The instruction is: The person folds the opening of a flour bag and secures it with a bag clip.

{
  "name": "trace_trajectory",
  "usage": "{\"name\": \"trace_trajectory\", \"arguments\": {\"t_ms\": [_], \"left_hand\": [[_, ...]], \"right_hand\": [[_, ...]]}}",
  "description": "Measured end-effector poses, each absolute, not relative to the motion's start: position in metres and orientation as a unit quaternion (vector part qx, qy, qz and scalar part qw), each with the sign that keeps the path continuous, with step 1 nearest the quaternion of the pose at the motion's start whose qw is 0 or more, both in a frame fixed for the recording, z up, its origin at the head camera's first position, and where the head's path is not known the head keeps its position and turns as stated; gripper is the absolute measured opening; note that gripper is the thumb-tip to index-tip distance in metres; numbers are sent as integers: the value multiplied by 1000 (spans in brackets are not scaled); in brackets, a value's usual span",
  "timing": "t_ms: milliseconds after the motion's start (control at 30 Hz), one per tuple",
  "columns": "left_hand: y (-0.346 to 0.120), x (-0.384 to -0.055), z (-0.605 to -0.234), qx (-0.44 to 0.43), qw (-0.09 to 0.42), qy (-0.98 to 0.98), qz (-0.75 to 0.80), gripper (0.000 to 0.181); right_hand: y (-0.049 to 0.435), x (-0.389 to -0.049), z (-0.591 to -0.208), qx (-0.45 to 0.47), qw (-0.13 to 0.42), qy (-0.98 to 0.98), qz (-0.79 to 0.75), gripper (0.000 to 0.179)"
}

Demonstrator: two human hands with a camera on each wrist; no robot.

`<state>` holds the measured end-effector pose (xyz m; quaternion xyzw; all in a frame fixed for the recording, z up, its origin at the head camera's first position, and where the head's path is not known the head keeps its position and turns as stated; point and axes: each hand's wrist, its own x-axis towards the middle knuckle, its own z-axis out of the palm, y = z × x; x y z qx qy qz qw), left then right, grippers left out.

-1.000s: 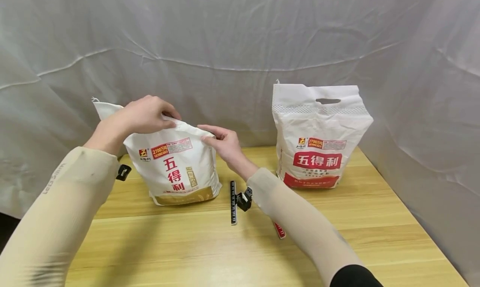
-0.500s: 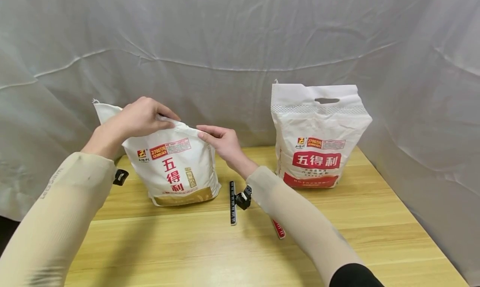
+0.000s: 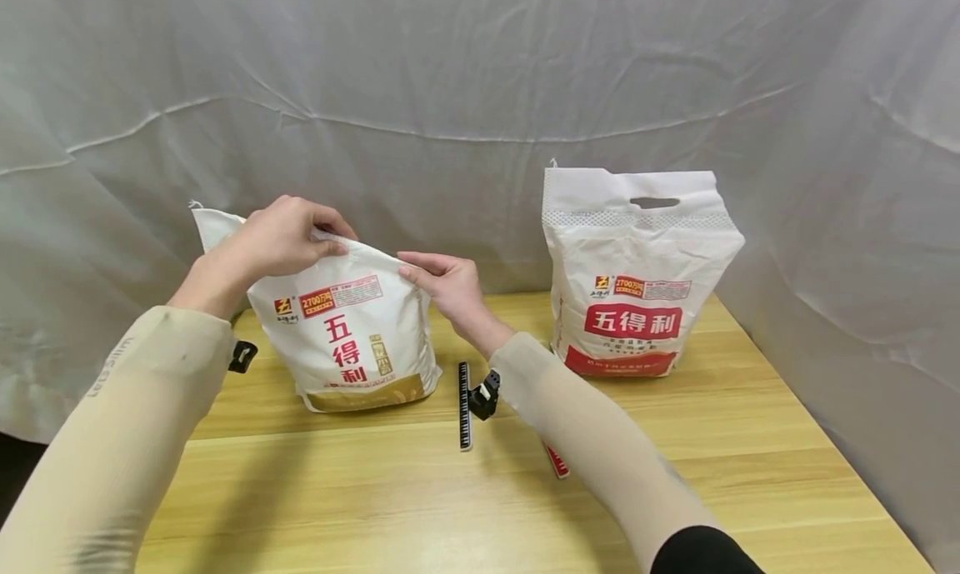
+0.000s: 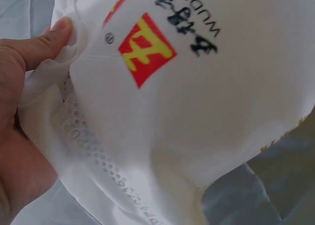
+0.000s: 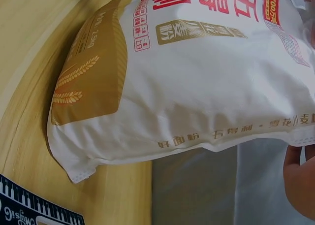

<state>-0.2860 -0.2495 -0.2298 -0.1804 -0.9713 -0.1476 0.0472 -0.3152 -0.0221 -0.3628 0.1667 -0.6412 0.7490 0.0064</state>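
A white flour bag [image 3: 348, 307] with red lettering and a gold base band stands on the left of the wooden table. My left hand [image 3: 285, 237] pinches its top edge, thumb in front and fingers behind. In the left wrist view, the thumb of the left hand [image 4: 37, 50] presses folded bag cloth beside a strip of small holes. My right hand [image 3: 450, 291] pinches the right end of the same edge. Only part of the right hand [image 5: 300, 180] shows in the right wrist view, against the bag's upper corner. The fingers behind the bag are mostly hidden.
A second flour bag [image 3: 626, 299], with red panels and a handle slot, stands upright on the right. A flat black strip with piano keys [image 3: 465, 416] lies between the bags. Part of a red strip [image 3: 557, 461] shows beside the right sleeve. Grey cloth [image 3: 480, 99] hangs behind.
My right thumb has shifted slightly left along the top edge. That edge looks smoother and straighter between the hands. The left hand keeps its grip, a touch lower.
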Motion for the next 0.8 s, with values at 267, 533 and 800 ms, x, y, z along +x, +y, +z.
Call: {"name": "trace_trajectory", "arguments": {"t_ms": [267, 533, 800], "left_hand": [[-252, -287, -236, -195, 62, -965, -165, 10], [-254, -287, -238, -184, 65, -966, -168, 10], [-251, -287, -237, -191, 70, -965, -168, 9]], "right_hand": [[-23, -315, -363, 166, 9, -637, 753, 25], [-25, -312, -360, 180, 0, -637, 750, 28], [-16, -308, -356, 203, -18, -605, 769, 36]]}}
